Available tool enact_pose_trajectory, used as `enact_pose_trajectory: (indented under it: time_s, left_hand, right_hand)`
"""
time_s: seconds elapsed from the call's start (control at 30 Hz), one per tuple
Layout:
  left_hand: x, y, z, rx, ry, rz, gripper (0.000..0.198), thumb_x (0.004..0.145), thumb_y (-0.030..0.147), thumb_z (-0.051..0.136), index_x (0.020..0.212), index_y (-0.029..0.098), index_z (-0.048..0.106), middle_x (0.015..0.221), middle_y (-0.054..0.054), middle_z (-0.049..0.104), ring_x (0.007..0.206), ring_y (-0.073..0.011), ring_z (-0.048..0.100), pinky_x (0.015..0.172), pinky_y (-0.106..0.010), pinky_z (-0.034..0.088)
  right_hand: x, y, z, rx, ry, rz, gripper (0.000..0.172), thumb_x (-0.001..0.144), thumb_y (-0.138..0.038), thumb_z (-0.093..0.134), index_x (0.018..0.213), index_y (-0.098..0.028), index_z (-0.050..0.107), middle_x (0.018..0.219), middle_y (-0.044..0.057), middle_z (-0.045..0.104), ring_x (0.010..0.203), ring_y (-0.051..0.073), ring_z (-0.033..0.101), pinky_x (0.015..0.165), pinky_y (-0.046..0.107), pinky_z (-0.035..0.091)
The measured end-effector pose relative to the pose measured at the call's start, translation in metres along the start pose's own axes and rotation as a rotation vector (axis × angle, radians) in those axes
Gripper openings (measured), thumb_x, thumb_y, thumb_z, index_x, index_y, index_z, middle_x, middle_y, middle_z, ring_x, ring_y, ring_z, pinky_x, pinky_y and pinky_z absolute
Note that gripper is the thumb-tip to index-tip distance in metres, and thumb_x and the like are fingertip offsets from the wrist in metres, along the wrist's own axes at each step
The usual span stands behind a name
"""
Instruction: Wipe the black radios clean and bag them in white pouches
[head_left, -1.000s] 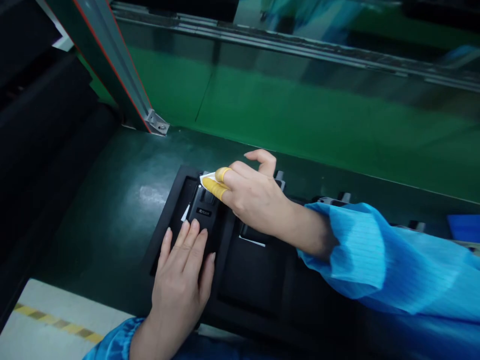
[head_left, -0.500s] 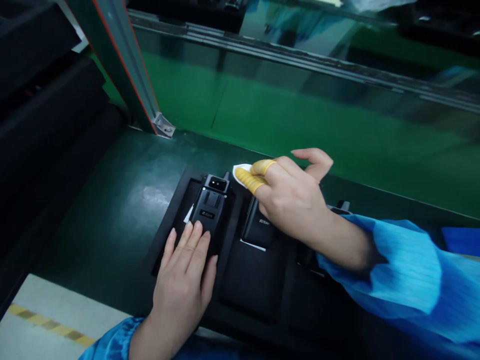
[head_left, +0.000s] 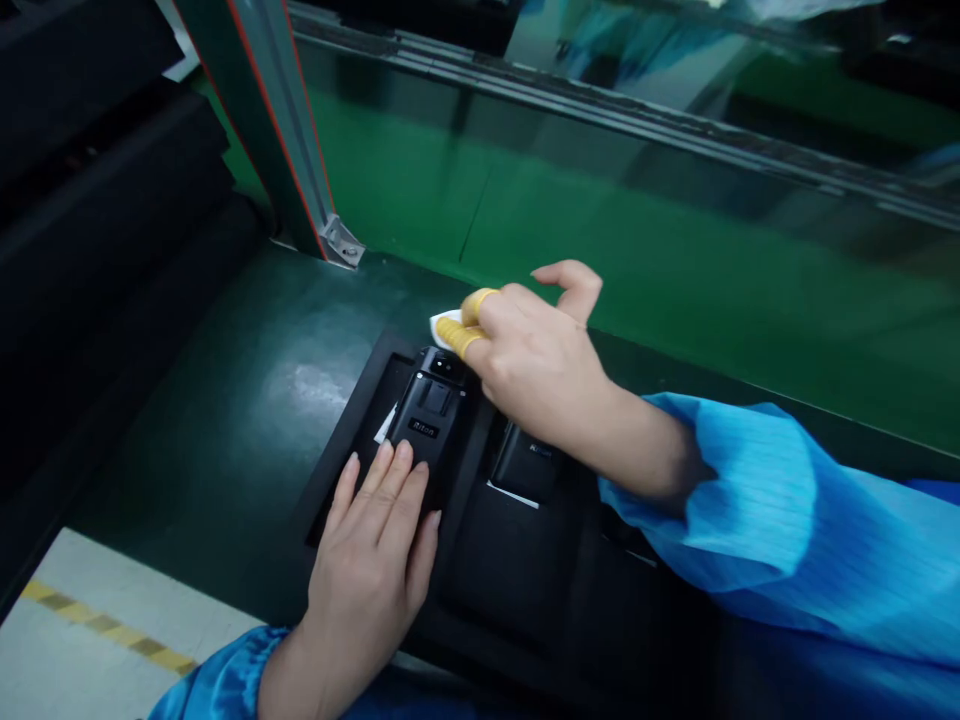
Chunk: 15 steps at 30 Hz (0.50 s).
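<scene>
A black handheld device [head_left: 427, 408] marked "Riton", perhaps a two-way radio, lies in the left slot of a black foam tray [head_left: 330, 455]. Across its lower part my left hand [head_left: 371, 550] rests flat, fingers stretched out. My right hand [head_left: 536, 350], with yellow finger cots on two fingers, pinches a white wiping cloth [head_left: 445, 326] at the top end of that device. Under my right wrist a second black device [head_left: 521, 465] sits in the middle slot, partly covered. A white slip [head_left: 385, 424] shows beside the first device.
A metal post [head_left: 281, 130] with a bracket [head_left: 343, 240] stands on the green tabletop [head_left: 225, 400] behind the tray. Dark stacked trays [head_left: 97, 220] rise at the left. A green panel [head_left: 525, 190] runs along the back. Yellow-striped floor [head_left: 112, 630] shows at lower left.
My right hand has moved left with the cloth, from above the middle device to the top of the left one. My left hand stays on the left device. The view has shifted slightly.
</scene>
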<state>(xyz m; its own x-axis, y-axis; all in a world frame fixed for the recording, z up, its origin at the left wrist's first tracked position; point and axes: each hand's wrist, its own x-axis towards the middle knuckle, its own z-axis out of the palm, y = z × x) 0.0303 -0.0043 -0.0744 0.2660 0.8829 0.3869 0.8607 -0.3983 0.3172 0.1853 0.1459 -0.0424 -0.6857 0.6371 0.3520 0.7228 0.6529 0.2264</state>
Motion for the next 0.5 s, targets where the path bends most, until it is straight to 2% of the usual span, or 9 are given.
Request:
enact_pose_trajectory:
  time_s: [0.1,0.17,0.3,0.37,0.43,0.5]
  left_hand:
    - [0.0,0.0,0.0,0.01,0.003,0.002,0.03,0.087,0.014,0.055,0.116,0.006,0.057,0.121,-0.017,0.064,0.119,-0.0263,0.057,0.109,-0.044,0.035]
    - [0.0,0.0,0.0,0.017,0.002,-0.002,0.03,0.087,0.014,0.055,0.116,0.006,0.057,0.121,-0.017,0.065,0.119,-0.0261,0.057,0.109,-0.044,0.035]
    - [0.0,0.0,0.0,0.014,0.003,0.002,0.03,0.087,0.014,0.055,0.117,0.007,0.056,0.121,-0.017,0.064,0.119,-0.026,0.057,0.108,-0.044,0.036]
    - [0.0,0.0,0.0,0.014,0.007,-0.002,0.03,0.087,0.014,0.055,0.117,0.007,0.056,0.121,-0.017,0.064,0.119,-0.0261,0.057,0.108,-0.045,0.036]
    - [-0.001,0.0,0.0,0.016,0.007,-0.003,0.03,0.088,0.014,0.055,0.117,0.008,0.056,0.121,-0.017,0.064,0.12,-0.0262,0.057,0.107,-0.046,0.036]
    - [-0.001,0.0,0.0,0.018,0.004,0.003,0.03,0.088,0.014,0.055,0.117,0.008,0.056,0.122,-0.017,0.064,0.12,-0.0261,0.056,0.107,-0.046,0.036]
  right_hand:
    - [0.002,-0.01,-0.004,0.052,0.011,-0.138,0.035,0.094,-0.013,0.036,0.078,-0.02,0.067,0.079,0.0,0.057,0.078,0.013,0.044,0.094,0.045,0.02]
    - [0.004,-0.009,-0.005,0.018,-0.004,-0.161,0.034,0.094,-0.014,0.036,0.077,-0.019,0.066,0.078,0.0,0.057,0.078,0.013,0.044,0.095,0.044,0.021]
    - [0.004,0.01,-0.006,-0.011,-0.068,0.036,0.038,0.093,-0.013,0.033,0.069,-0.019,0.062,0.08,0.001,0.059,0.078,0.013,0.045,0.094,0.046,0.022]
    - [0.001,0.014,-0.008,0.014,-0.061,0.114,0.038,0.093,-0.012,0.031,0.073,-0.019,0.063,0.083,0.001,0.061,0.077,0.013,0.045,0.092,0.045,0.022]
    - [-0.001,0.011,-0.009,0.071,-0.045,0.132,0.039,0.093,-0.012,0.03,0.078,-0.019,0.065,0.085,0.002,0.061,0.076,0.013,0.045,0.092,0.045,0.019]
    - [-0.004,0.002,-0.008,0.131,-0.04,0.075,0.04,0.094,-0.013,0.03,0.079,-0.019,0.067,0.084,0.001,0.061,0.076,0.013,0.045,0.092,0.044,0.016]
